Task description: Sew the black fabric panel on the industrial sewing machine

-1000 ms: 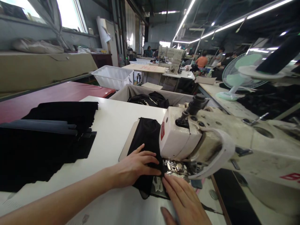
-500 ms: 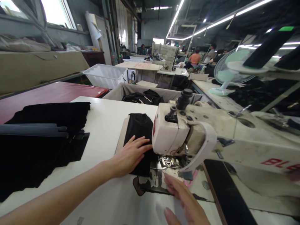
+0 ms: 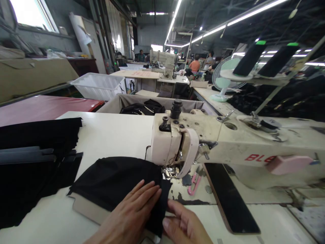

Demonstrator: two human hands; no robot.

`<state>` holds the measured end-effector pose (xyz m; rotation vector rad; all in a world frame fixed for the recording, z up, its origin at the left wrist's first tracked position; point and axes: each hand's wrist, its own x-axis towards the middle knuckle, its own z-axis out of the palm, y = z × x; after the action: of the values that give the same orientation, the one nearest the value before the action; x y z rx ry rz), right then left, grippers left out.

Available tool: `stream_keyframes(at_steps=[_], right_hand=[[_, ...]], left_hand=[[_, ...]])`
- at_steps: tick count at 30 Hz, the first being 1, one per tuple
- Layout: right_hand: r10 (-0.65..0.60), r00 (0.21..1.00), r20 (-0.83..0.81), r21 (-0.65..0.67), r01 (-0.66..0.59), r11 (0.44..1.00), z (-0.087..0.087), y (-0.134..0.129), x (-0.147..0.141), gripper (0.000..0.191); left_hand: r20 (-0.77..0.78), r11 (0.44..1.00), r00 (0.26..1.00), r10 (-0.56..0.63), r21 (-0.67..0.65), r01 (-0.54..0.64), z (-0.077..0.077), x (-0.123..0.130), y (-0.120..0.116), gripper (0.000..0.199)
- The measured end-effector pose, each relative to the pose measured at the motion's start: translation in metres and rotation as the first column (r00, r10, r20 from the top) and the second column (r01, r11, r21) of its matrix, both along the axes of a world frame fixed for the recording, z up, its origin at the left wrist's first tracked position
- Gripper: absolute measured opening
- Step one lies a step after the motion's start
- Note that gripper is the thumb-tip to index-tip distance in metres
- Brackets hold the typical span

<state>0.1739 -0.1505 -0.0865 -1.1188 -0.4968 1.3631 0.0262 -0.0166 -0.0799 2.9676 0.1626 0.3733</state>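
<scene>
A black fabric piece [image 3: 114,179] lies turned on the white sewing table, with a beige card-like layer [image 3: 88,208] showing under its near left edge. Flat on the fabric, fingers stretched out, rests my left hand [image 3: 129,213]. My right hand [image 3: 184,222] is at the fabric's right edge, thumb and fingers closed on it. The fabric's far right corner reaches the presser foot [image 3: 171,171] of the sewing machine [image 3: 167,142]; whether it is under the foot I cannot tell.
Stacked black fabric pieces [image 3: 33,189] lie at the left. Right of the needle area are pink thread snips [image 3: 194,184] and a phone [image 3: 231,200]. Behind the table stands a cloth-lined bin [image 3: 109,105] with black items. Thread cones [image 3: 250,59] and a fan [image 3: 223,78] stand at the right.
The black fabric has turned and come nearer, from beside the machine head to before the presser foot. My left hand moved nearer with it; my right hand closed on its edge. The view shifted right.
</scene>
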Motion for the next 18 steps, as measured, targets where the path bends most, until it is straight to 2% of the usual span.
stream_keyframes(at_steps=[3, 5, 8, 10, 12, 13, 15, 16, 18], right_hand=[[-0.075, 0.997, 0.016, -0.076, 0.076, 0.994, 0.007, 0.008, 0.011, 0.054], [-0.063, 0.998, 0.031, -0.080, 0.065, 0.995, 0.013, 0.015, 0.019, 0.051], [-0.028, 0.999, 0.044, -0.076, 0.032, 0.997, 0.015, 0.024, 0.025, 0.047], [-0.025, 0.998, 0.064, -0.093, 0.031, 0.995, 0.013, 0.028, 0.026, 0.045], [-0.031, 0.994, 0.108, -0.110, 0.043, 0.993, 0.011, 0.030, 0.026, 0.040], [-0.033, 0.990, 0.139, -0.118, 0.049, 0.992, 0.010, 0.031, 0.026, 0.036], [-0.037, 0.976, 0.215, -0.135, 0.068, 0.989, 0.010, 0.032, 0.026, 0.027], [-0.042, 0.966, 0.257, -0.141, 0.080, 0.987, 0.010, 0.031, 0.026, 0.023], [-0.046, 0.942, 0.332, -0.142, 0.098, 0.985, 0.010, 0.031, 0.026, 0.016]], left_hand=[[-0.005, 0.999, 0.999, -0.046, 0.009, 0.046, -0.005, 0.001, -0.006, 0.080], [0.039, 0.999, 0.998, -0.045, -0.004, 0.046, -0.014, 0.000, -0.008, 0.078], [0.084, 0.999, 0.996, 0.016, -0.030, -0.014, -0.026, -0.002, -0.008, 0.072], [0.121, 0.997, 0.993, 0.005, -0.074, 0.004, -0.025, 0.000, -0.006, 0.063], [0.154, 0.975, 0.988, 0.003, -0.221, 0.032, -0.014, 0.008, -0.001, 0.049], [0.140, 0.945, 0.990, 0.033, -0.328, 0.014, -0.005, 0.016, 0.002, 0.042], [0.013, 0.843, 0.994, 0.113, -0.531, -0.089, 0.014, 0.034, 0.011, 0.032], [-0.059, 0.801, 0.991, 0.116, -0.585, -0.129, 0.022, 0.044, 0.016, 0.028], [-0.139, 0.761, 0.988, 0.067, -0.633, -0.141, 0.033, 0.062, 0.026, 0.020]])
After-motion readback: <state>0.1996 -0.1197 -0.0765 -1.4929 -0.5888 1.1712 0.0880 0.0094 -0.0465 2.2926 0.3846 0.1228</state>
